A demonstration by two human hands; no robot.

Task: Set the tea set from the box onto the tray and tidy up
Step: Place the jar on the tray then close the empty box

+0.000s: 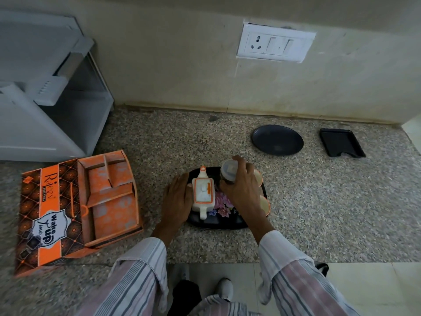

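The floral tray [227, 225] lies on the granite surface [319, 201] and already carries the white teapot [203, 193] and two orange-rimmed cups [265, 205] on its right side. The left hand [178, 198] lies flat against the teapot's side, fingers extended. The right hand [242, 190] grips a lidded glass jar [228, 173] over the tray's far edge. The orange box [109, 197] stands open, its compartments apparently empty; closing it and clearing away appear to remain.

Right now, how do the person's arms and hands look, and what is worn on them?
Both hands, left hand and right hand, are bare: no gloves, rings or watch visible. Both arms wear loose long sleeves, pale with grey and pinkish stripes, and open cuffs at the wrists.
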